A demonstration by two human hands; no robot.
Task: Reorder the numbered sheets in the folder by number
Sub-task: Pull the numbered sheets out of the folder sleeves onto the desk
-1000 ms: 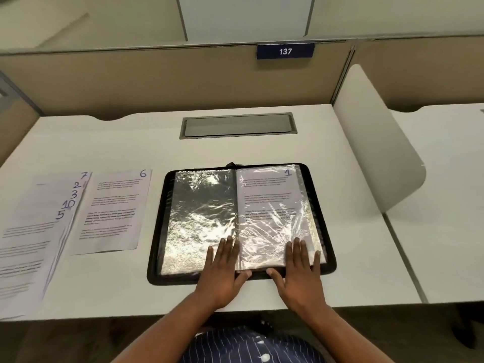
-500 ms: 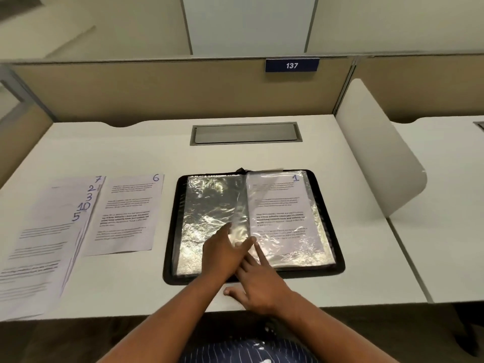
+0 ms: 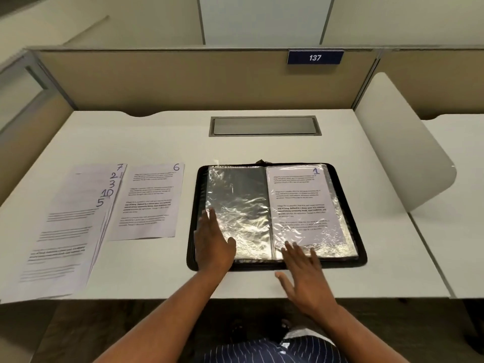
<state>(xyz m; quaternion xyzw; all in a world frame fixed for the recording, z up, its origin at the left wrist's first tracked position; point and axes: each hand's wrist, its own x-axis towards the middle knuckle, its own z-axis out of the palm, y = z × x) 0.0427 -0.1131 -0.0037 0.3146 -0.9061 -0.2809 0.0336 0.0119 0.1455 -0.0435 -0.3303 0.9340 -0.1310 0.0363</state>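
- Folder (image 3: 251,265): black, lying open and flat, centre of the white tabletop (image 3: 157,137), near the front edge.
- Left page: clear sleeve (image 3: 241,200), crinkled, no sheet visible in it.
- Right page: sheet 1 (image 3: 301,205), printed, inside its sleeve.
- Left hand (image 3: 213,244): flat on the lower left corner of the folder, fingers (image 3: 209,218) straight, gripping nothing.
- Right hand (image 3: 303,279): fingers (image 3: 290,250) spread and straight, tips at the lower edge of the right sleeve, palm over the tabletop, gripping nothing.
- Sheet 6 (image 3: 149,203): loose, just left of the folder.
- Fanned stack (image 3: 70,226): further left, corners reading 7, 2, 3, 10, 5.
- Label 137 (image 3: 315,57): on the rear partition.
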